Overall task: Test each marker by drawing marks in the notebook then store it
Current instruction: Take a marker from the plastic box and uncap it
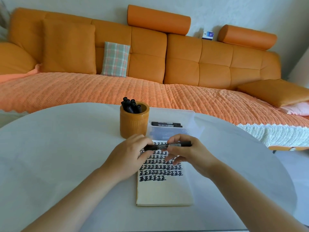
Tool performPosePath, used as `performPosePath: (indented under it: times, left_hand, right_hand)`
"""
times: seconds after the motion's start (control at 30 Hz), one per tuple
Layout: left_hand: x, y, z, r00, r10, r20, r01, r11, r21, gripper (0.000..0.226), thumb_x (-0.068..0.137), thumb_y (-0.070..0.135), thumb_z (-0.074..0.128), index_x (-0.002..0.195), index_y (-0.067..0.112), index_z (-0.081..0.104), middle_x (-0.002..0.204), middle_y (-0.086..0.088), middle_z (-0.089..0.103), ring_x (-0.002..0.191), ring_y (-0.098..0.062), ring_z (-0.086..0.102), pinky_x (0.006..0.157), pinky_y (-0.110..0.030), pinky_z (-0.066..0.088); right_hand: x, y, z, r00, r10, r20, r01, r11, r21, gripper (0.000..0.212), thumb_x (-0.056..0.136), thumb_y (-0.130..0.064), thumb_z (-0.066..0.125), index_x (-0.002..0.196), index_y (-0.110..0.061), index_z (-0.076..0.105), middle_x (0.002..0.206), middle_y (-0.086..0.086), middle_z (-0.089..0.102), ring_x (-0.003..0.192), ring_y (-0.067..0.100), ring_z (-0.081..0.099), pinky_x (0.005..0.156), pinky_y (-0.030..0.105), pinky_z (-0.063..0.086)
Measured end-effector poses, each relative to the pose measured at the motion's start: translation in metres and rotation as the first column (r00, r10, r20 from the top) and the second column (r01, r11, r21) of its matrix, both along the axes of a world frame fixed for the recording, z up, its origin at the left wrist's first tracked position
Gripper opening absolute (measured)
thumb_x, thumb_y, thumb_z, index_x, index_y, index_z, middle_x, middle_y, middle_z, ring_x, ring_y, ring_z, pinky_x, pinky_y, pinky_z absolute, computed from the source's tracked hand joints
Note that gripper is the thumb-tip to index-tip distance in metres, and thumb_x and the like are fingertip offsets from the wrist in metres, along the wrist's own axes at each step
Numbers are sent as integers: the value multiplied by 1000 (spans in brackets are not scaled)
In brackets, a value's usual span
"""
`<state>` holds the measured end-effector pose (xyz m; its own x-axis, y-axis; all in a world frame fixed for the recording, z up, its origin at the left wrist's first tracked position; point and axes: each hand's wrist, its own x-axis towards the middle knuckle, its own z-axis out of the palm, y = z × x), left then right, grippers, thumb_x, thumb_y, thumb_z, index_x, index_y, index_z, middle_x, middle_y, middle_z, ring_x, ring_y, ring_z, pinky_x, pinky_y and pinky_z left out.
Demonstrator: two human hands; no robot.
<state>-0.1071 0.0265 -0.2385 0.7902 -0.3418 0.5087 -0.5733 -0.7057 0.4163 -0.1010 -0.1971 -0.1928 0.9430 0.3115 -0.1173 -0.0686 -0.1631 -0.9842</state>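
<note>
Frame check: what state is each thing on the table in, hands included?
marker: held level above the notebook, both hands on it
left hand: grips the marker's left end
right hand: pinches its middle
notebook: flat, page partly filled with marks
wooden cup: upright, holds several black markers
clear box: open, stored markers lying inside

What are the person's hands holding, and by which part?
A black marker, held level over the notebook: the left hand grips its left end, the right hand pinches its right half.
</note>
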Motion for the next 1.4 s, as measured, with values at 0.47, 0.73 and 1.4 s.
performPosePath:
  times: [0.47, 0.73, 1.4]
  left_hand:
    - [-12, -9, 7, 996, -72, 52, 70, 996, 47, 19, 88, 30, 67, 107, 25, 69, 92, 14, 62, 85, -5, 52, 66, -13, 37]
    - [-13, -9, 4, 996, -87, 34, 85, 994, 73, 20, 89, 33, 60, 103, 20, 66, 93, 11, 63, 88, -5, 53, 71, -14, 40]
    - [-2, -8, -2, 996, -83, -14, 84, 996, 26, 19, 93, 32, 57, 105, 20, 64, 95, 14, 58, 92, -4, 52, 72, -20, 46]
  right_hand:
    - [-17, 7, -17, 633, 513, 580, 248, 574, -780, 39, 96, -53, 39, 121, -31, 59, 96, -12, 67, 85, 13, 60, 73, 35, 48]
    - [-12, 7, -19, 622, 559, 549, 241, 530, -813, 25, 103, -35, 40, 92, -19, 55, 77, -10, 47, 67, 19, 46, 59, 36, 39]
    - [-7, 12, -16, 669, 539, 512, 228, 507, -831, 53, 93, -65, 23, 116, -30, 56, 86, -7, 67, 76, 19, 61, 63, 37, 47]
